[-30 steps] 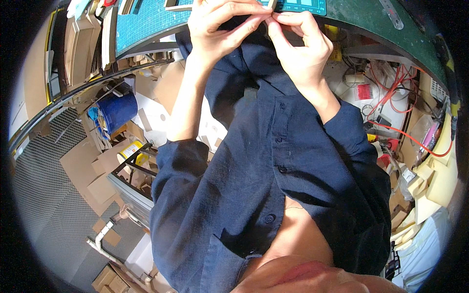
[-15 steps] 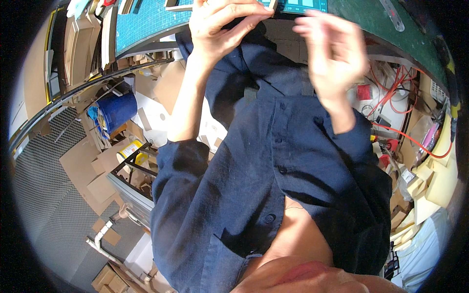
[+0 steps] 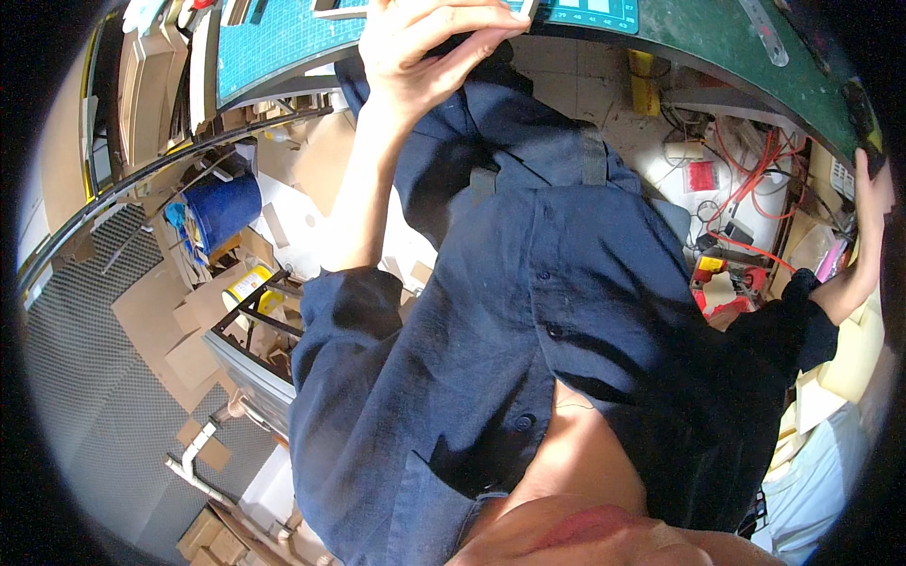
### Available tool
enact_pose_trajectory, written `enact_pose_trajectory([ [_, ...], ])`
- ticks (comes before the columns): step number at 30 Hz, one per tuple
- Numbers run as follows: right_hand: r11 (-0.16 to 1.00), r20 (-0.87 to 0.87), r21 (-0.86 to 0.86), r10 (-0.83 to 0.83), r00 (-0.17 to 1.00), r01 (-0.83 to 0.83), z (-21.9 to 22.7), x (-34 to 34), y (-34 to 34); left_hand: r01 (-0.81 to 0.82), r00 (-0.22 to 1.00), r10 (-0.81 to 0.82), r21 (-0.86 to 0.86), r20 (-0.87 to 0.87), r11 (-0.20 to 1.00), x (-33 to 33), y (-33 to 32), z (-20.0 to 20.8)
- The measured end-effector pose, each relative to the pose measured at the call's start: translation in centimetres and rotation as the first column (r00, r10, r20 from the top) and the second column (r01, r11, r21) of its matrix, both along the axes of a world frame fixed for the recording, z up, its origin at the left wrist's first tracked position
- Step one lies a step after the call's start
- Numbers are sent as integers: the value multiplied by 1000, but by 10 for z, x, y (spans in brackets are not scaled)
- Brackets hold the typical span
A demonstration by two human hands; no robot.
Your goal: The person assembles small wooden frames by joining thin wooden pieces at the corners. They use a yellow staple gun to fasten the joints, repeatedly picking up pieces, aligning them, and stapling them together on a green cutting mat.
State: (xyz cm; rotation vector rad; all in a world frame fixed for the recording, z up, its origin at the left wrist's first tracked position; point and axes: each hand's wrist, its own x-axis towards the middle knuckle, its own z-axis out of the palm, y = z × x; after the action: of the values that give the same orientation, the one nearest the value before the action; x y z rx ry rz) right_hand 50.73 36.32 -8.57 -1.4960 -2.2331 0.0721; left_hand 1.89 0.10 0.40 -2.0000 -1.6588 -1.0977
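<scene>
My left hand (image 3: 425, 42) is raised to the front edge of the green cutting mat (image 3: 274, 47) on the table. Its fingers are curled over a small flat pale piece (image 3: 517, 8) that is mostly hidden at the top rim. My right hand (image 3: 873, 212) is stretched far out to the right. Its fingers point up against the curved edge of the dark green table (image 3: 727, 42), beside a white ribbed part (image 3: 843, 174). I cannot make out anything in that hand. My dark blue shirt (image 3: 566, 330) fills the middle of the view.
A teal ruler (image 3: 595, 14) and a metal ruler (image 3: 764, 33) lie on the table. Under it are red cables (image 3: 755, 160) and a red-and-yellow tool (image 3: 722, 283). A blue barrel (image 3: 222, 208), a yellow can (image 3: 247, 286) and cardboard scraps (image 3: 179, 330) sit at the left.
My right hand has left the small piece and swung out to the table's right edge. The left hand stays at the mat's front edge.
</scene>
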Motion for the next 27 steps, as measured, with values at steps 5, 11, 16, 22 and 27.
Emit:
enact_pose_trajectory([
  [5,995,37,-93,-25,999,29,-9,31,15,51,998,-52,61,25,997,-8,5,-10],
  [11,994,-60,-66,-88,994,84,5,68,-10,3,999,-2,-18,52,1000,0,1,1],
  [16,994,-315,-104,-54,948,22,28,55,-72,28,999,-28,-6,20,1000,-8,-2,-7],
  [22,730,-682,-403,162,713,-552,31,-78,-168,-15,999,16,-43,34,999,-11,-5,-15],
  [27,450,-692,-269,524,496,-851,8,-194,-208,-14,1000,15,-70,23,997,-11,-7,-14],
])
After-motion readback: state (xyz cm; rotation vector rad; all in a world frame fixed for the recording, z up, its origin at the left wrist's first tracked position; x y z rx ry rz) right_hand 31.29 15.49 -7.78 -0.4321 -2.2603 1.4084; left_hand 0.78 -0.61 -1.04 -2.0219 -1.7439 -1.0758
